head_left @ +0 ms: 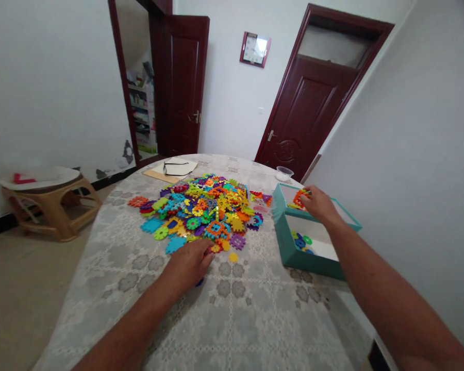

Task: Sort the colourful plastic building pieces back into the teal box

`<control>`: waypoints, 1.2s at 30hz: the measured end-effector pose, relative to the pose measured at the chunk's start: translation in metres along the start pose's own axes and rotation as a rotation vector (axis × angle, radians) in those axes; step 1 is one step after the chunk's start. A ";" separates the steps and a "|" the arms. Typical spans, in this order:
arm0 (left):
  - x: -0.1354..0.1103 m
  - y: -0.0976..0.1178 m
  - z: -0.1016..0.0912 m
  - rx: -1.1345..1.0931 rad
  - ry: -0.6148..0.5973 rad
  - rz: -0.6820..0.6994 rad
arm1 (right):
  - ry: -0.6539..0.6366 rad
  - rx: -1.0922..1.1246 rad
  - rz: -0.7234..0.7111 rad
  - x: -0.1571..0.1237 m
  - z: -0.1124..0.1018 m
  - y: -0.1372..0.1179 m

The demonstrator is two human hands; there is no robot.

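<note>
Currently, the two hands work at separate stations on the worktop. The left hand rests at the near edge of the pile of toothed plastic pieces, fingers curled inward, with a red piece at the fingertips. The right hand reaches over the far compartment of the teal box, fingers bent and drawn together at an orange piece. Because the fingers hide the contact points, a firm grip cannot be confirmed for either hand. The pile occupies the middle of the worktop; a few loose pieces lie in the near compartment.

Note the following hazards.

1. Spillage: the pile is heaped loosely, so a pull at its near edge could bring upper pieces sliding down.
2. Stray parts: a yellow piece lies apart from the pile, and a blue piece is partly covered by the left wrist. A sideways sweep of the forearm could scatter either.
3. Snagging: the toothed rims could interlock, so lifting one piece may drag its neighbours.
4. Box shift: the right forearm passes above the near wall; a low return path could knock the box askew.
</note>
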State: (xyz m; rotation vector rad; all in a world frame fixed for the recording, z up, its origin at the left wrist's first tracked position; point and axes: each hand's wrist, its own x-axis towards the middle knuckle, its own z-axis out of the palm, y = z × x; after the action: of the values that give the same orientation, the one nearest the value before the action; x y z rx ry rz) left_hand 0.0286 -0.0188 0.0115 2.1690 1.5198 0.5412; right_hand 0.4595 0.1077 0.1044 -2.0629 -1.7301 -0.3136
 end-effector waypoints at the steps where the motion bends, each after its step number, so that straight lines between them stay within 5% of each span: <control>1: 0.000 0.000 -0.001 0.012 0.006 -0.016 | -0.035 -0.051 0.021 0.006 0.005 0.008; 6: -0.002 -0.004 -0.002 0.033 0.059 -0.035 | -0.101 -0.134 0.055 0.014 0.018 0.027; 10: -0.001 -0.010 0.001 0.044 0.087 -0.021 | 0.005 -0.109 -0.008 0.001 0.013 0.009; 13: 0.000 -0.014 0.002 0.059 0.099 -0.017 | 0.089 0.047 -0.233 -0.029 0.013 -0.030; 20: 0.001 -0.019 0.007 0.116 0.126 -0.052 | -0.103 0.419 -0.741 -0.136 0.059 -0.148; 27: 0.001 -0.024 0.010 0.172 0.143 -0.034 | -0.150 0.313 -0.656 -0.168 0.105 -0.202; 36: 0.000 -0.020 0.011 0.010 0.233 0.054 | -0.154 0.610 -0.640 -0.168 0.094 -0.188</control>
State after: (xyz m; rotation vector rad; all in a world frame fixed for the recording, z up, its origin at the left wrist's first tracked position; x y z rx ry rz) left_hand 0.0190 -0.0142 -0.0090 2.2230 1.5870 0.8304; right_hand 0.2340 0.0278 -0.0189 -1.1034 -2.1991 0.1862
